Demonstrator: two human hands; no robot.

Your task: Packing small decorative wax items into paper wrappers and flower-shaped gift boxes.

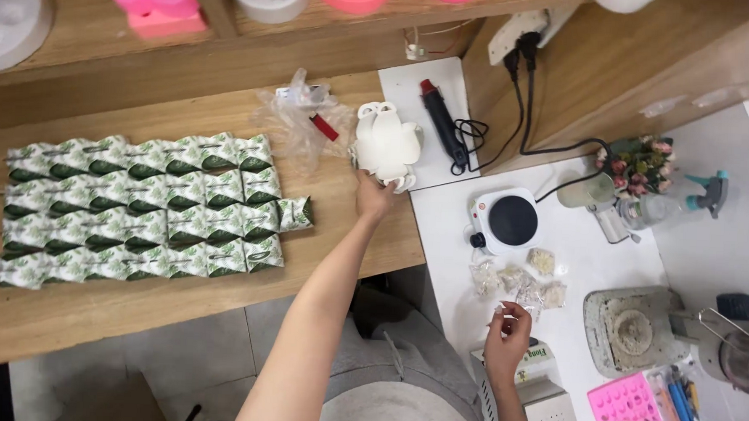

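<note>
Lobed white mould (pixel 386 144), glossy, at left-hand fingers (pixel 367 181)

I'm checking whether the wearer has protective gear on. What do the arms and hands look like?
Both arms are bare along all that shows, with no sleeves in view. The left hand and right hand wear no gloves. I can make out no rings, watch or wristbands. Grey clothing shows at the lap below.

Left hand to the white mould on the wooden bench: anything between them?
Nothing visible. The left hand is already at the white mould, fingers at its lower edge. The crumpled clear plastic bag lies to the side of it, and the green-and-white packets lie farther along the bench, off the reach line.
</note>
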